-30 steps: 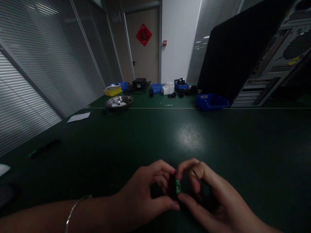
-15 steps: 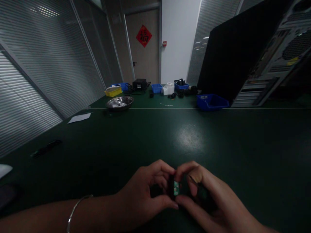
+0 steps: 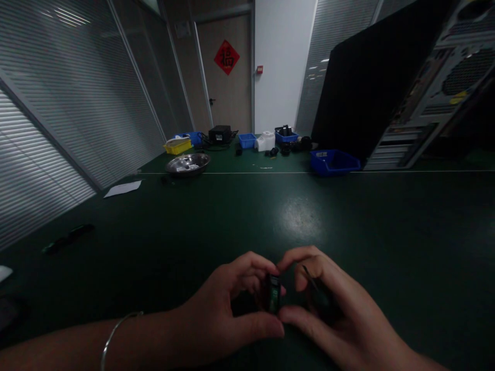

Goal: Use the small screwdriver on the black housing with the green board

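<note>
My left hand point(image 3: 235, 304) grips a small black casing with a green circuit board point(image 3: 274, 293) between fingertips and thumb, holding it upright on edge. Across from it, my right hand point(image 3: 332, 299) has its index fingertip at the top of the casing and its thumb tip at the lower end. A thin dark strip point(image 3: 307, 273) shows by the bent middle finger of that hand; what it is I cannot make out. The inside of the right palm lies in shadow.
Beyond the hands stretches a dark green tabletop point(image 3: 216, 216). A metal bowl point(image 3: 187, 164), yellow bin point(image 3: 178, 146) and blue bin point(image 3: 334, 163) stand farther back. A computer case point(image 3: 367, 87) rises at right. White paper point(image 3: 122, 189) and a dark slim object point(image 3: 68, 238) lie left.
The casing has turned, so its bright green board face now shows narrower and darker. My right fingers have shifted slightly around it. The whole view has moved a little.
</note>
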Available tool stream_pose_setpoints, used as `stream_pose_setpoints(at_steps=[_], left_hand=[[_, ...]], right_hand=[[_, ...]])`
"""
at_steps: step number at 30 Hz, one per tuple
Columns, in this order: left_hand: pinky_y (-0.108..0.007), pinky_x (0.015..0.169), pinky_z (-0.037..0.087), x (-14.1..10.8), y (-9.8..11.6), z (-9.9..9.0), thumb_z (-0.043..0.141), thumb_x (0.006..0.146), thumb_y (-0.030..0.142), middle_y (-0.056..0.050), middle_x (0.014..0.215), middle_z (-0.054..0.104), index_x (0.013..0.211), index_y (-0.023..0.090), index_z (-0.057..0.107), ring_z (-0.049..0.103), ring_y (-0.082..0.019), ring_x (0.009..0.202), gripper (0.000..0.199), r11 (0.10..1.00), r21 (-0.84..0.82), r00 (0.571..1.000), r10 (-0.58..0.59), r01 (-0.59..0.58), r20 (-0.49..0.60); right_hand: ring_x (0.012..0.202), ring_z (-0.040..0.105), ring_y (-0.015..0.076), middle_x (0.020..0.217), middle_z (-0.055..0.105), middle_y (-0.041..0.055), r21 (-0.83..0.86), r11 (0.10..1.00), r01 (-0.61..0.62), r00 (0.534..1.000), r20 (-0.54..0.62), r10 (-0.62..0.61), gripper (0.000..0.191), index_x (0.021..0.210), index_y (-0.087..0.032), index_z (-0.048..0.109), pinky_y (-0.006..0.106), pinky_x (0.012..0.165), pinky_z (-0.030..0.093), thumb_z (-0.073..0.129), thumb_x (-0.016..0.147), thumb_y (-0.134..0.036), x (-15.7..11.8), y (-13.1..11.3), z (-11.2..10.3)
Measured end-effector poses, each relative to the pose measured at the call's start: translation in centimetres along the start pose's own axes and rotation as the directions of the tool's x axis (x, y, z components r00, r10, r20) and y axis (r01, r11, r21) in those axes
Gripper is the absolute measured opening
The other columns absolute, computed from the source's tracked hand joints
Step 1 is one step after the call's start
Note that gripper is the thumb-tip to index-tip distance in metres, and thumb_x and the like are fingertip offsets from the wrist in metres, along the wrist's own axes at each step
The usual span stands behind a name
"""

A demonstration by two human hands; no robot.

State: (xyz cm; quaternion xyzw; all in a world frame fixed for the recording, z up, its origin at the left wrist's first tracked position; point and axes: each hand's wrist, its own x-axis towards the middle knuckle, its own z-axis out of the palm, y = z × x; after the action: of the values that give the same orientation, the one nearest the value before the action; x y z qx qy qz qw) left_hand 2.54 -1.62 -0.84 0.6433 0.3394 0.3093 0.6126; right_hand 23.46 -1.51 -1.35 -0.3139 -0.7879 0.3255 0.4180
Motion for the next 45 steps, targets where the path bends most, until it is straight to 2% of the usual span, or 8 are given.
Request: stream_pose_setpoints(at_steps=[4, 9, 15, 19, 31, 35, 39, 45], left_hand=[[-0.034, 0.080, 0.046, -0.1, -0.1, -0.1, 0.070, 0.084, 0.027, -0.010, 0.104, 0.066, 0.118, 0.016, 0.052, 0.061, -0.020, 0.090, 0.040, 0.999, -0.038, 1.000, 0.003, -0.003, 0.004], [-0.034, 0.080, 0.046, -0.2, -0.3, -0.1, 0.065, 0.088, 0.026, -0.006, 0.096, 0.064, 0.117, 0.017, 0.052, 0.061, -0.018, 0.087, 0.033, 0.997, -0.070, 1.000, -0.023, 0.023, -0.008], [-0.029, 0.081, 0.046, 0.0, -0.6, -0.1, 0.061, 0.091, 0.021, -0.002, 0.096, 0.062, 0.110, 0.019, 0.057, 0.062, -0.012, 0.083, 0.020, 0.973, -0.231, 1.000, -0.002, -0.001, -0.014], [-0.028, 0.080, 0.046, 0.1, -0.5, -0.2, 0.064, 0.089, 0.021, -0.002, 0.093, 0.064, 0.107, 0.018, 0.059, 0.062, -0.012, 0.082, 0.019, 0.964, -0.268, 1.000, -0.004, -0.001, -0.019], [-0.029, 0.081, 0.047, 0.1, 0.0, -0.1, 0.072, 0.082, 0.021, -0.003, 0.091, 0.070, 0.104, 0.017, 0.067, 0.065, -0.013, 0.082, 0.022, 0.959, -0.282, 0.993, -0.062, 0.031, -0.102], [-0.026, 0.073, 0.046, 0.3, 0.0, 0.2, 0.076, 0.077, 0.016, 0.001, 0.083, 0.068, 0.104, 0.018, 0.065, 0.063, -0.012, 0.076, 0.029, 0.964, -0.265, 0.994, -0.063, 0.037, -0.091], [-0.022, 0.064, 0.042, 0.4, -0.1, 0.3, 0.082, 0.070, 0.013, 0.004, 0.075, 0.064, 0.102, 0.018, 0.066, 0.056, -0.009, 0.067, 0.036, 0.984, -0.173, 0.991, -0.064, 0.043, -0.117], [-0.024, 0.066, 0.044, 0.3, -0.2, 0.3, 0.087, 0.063, 0.015, 0.003, 0.076, 0.066, 0.099, 0.017, 0.063, 0.058, -0.011, 0.069, 0.044, 0.988, -0.144, 0.990, -0.080, 0.062, -0.121]], right_hand=[[0.082, 0.067, 0.0218, 0.091, 0.068, 0.0063, -0.078, 0.997, -0.019, 0.995, -0.095, 0.011, 0.014, 0.087, -0.024, 0.060, 0.026, 0.063, 0.056, 0.072, 0.084, -0.031, 0.1, 0.0, 0.3], [0.077, 0.066, 0.0206, 0.085, 0.068, 0.0057, -0.099, 0.995, -0.021, 0.995, -0.102, 0.011, 0.014, 0.085, -0.023, 0.063, 0.026, 0.062, 0.056, 0.068, 0.086, -0.036, 0.2, -0.2, 0.3], [0.074, 0.065, 0.0176, 0.082, 0.067, 0.0033, -0.052, 0.998, -0.044, 0.999, -0.024, 0.042, 0.005, 0.089, -0.023, 0.060, 0.024, 0.063, 0.055, 0.057, 0.093, -0.023, 0.2, -0.3, -0.3], [0.073, 0.064, 0.0128, 0.082, 0.064, 0.0002, -0.023, 0.999, -0.033, 0.997, 0.075, 0.034, 0.015, 0.089, -0.023, 0.057, 0.021, 0.066, 0.052, 0.047, 0.095, -0.013, 0.2, -0.4, -0.6], [0.075, 0.065, 0.0136, 0.086, 0.064, -0.0002, -0.033, 0.999, 0.030, 0.994, 0.103, -0.026, 0.017, 0.094, -0.024, 0.056, 0.022, 0.066, 0.053, 0.058, 0.089, -0.009, -0.1, -0.7, -0.4], [0.086, 0.066, 0.0171, 0.098, 0.063, 0.0020, -0.045, 0.998, 0.045, 0.989, 0.142, -0.038, 0.033, 0.105, -0.028, 0.057, 0.026, 0.073, 0.056, 0.067, 0.082, -0.006, -0.3, -1.3, -0.4], [0.085, 0.066, 0.0173, 0.101, 0.062, 0.0027, -0.057, 0.997, 0.053, 0.987, 0.156, -0.043, 0.038, 0.107, -0.029, 0.056, 0.026, 0.071, 0.057, 0.063, 0.080, -0.004, -0.4, -1.2, -0.3], [0.085, 0.064, 0.0186, 0.098, 0.061, 0.0039, -0.090, 0.996, 0.025, 0.986, 0.165, -0.010, 0.034, 0.105, -0.027, 0.054, 0.030, 0.069, 0.056, 0.057, 0.082, -0.003, 0.0, -0.5, 0.0]])
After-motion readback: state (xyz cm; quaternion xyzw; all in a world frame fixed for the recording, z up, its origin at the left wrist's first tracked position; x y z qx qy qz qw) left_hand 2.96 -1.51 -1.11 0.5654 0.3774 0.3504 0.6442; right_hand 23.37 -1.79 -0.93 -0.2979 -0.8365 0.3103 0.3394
